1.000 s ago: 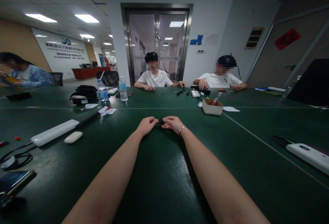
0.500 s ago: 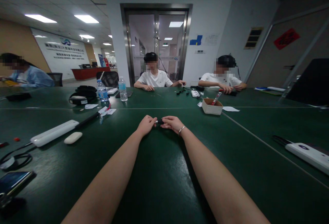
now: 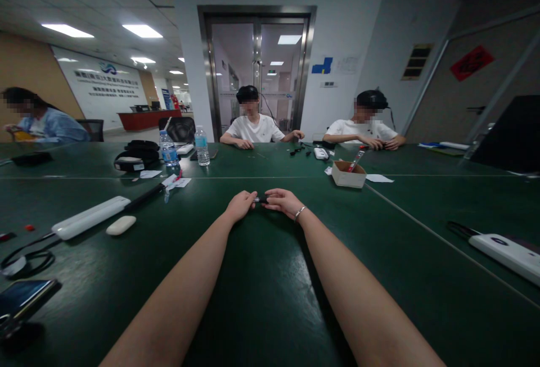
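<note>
Left hand (image 3: 240, 205): fingers pinch the pale end of a small dark object (image 3: 261, 199), as half a second ago.
Right hand (image 3: 283, 200): fingers grasp its dark end; wrist bracelet showing.
Object: between both hands, just above the green surface (image 3: 261, 299).
Change: a light tip now shows between the fingertips; hands barely shift, suggesting fine work continues.

Both arms extended forward over green table (image 3: 261, 299). Left hand (image 3: 239, 205) and right hand (image 3: 283, 202) meeting fingertip to fingertip, pinching small dark object (image 3: 261, 199) between them; identity too small to tell. Bracelet (image 3: 299, 213) on right wrist. Beyond hands: open cardboard box (image 3: 348, 175), two water bottles (image 3: 169, 149). Left of arms: white power strip (image 3: 89, 217), smartphone (image 3: 21, 295).
</note>
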`<state>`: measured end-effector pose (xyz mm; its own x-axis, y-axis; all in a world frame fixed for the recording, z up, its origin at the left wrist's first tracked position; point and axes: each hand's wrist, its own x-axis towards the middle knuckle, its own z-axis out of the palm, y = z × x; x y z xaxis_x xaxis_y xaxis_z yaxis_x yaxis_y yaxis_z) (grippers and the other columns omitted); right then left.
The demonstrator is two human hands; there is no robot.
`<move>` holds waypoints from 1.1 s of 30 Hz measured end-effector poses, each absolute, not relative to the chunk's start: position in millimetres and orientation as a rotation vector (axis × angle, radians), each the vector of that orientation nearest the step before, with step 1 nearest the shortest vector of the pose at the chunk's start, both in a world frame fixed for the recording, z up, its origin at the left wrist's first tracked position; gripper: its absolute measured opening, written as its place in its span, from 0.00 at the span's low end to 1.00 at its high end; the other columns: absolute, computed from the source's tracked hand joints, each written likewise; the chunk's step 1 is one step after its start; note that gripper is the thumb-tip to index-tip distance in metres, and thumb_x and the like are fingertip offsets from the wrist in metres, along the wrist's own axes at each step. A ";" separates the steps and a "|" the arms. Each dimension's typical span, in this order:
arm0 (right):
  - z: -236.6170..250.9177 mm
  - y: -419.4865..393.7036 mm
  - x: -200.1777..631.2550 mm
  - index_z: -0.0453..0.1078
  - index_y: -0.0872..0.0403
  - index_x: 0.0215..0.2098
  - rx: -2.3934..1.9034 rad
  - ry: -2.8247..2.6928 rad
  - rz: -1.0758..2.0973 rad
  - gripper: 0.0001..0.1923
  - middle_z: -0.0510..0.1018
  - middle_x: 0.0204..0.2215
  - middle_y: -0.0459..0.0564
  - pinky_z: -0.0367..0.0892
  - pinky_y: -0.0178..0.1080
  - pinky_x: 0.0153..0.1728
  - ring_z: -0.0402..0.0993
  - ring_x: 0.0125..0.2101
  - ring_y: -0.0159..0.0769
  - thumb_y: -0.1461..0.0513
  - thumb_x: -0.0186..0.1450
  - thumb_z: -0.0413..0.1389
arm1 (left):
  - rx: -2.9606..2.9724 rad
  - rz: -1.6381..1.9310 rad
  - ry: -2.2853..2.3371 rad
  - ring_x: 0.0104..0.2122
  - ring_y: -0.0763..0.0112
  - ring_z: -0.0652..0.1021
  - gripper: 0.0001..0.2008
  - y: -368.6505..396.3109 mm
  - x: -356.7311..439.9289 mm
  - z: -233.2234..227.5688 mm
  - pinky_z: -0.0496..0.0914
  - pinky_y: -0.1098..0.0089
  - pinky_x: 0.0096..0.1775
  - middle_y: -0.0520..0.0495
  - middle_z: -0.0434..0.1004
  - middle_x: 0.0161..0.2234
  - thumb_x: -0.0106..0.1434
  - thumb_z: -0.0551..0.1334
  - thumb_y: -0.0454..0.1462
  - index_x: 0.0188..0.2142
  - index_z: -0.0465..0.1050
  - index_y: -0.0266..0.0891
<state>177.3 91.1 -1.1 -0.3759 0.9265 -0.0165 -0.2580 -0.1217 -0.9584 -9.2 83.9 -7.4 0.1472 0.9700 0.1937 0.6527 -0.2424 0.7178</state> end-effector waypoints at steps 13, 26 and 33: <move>-4.9 94.3 178.1 0.68 0.61 0.36 -0.831 -1.264 1.648 0.12 0.75 0.28 0.51 0.74 0.38 0.38 0.77 0.29 0.35 0.75 0.54 0.58 | 2.005 0.875 1.509 0.23 0.70 0.69 0.29 89.0 -11.0 -11.5 0.59 0.70 0.30 0.51 0.68 0.20 0.59 0.42 0.55 0.22 0.69 0.38; -1.0 92.3 175.5 0.66 0.62 0.36 -0.883 -1.222 1.650 0.10 0.76 0.26 0.53 0.75 0.33 0.31 0.77 0.26 0.36 0.74 0.57 0.57 | 1.949 0.889 1.502 0.24 0.69 0.69 0.29 88.5 -9.4 -12.0 0.60 0.70 0.29 0.49 0.71 0.23 0.59 0.42 0.55 0.26 0.71 0.37; 3.2 88.6 172.4 0.65 0.63 0.35 -0.957 -1.175 1.627 0.05 0.75 0.20 0.51 0.74 0.31 0.27 0.77 0.24 0.36 0.71 0.60 0.56 | 1.909 0.945 1.461 0.26 0.70 0.70 0.28 91.6 -8.6 -17.6 0.62 0.70 0.30 0.47 0.72 0.27 0.59 0.43 0.55 0.29 0.71 0.36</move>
<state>172.4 88.6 3.2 -0.3097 0.9469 -0.0864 -0.2154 -0.1584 -0.9636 -8.6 91.6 -17.6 0.1614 0.9665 0.1997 0.5787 -0.2566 0.7741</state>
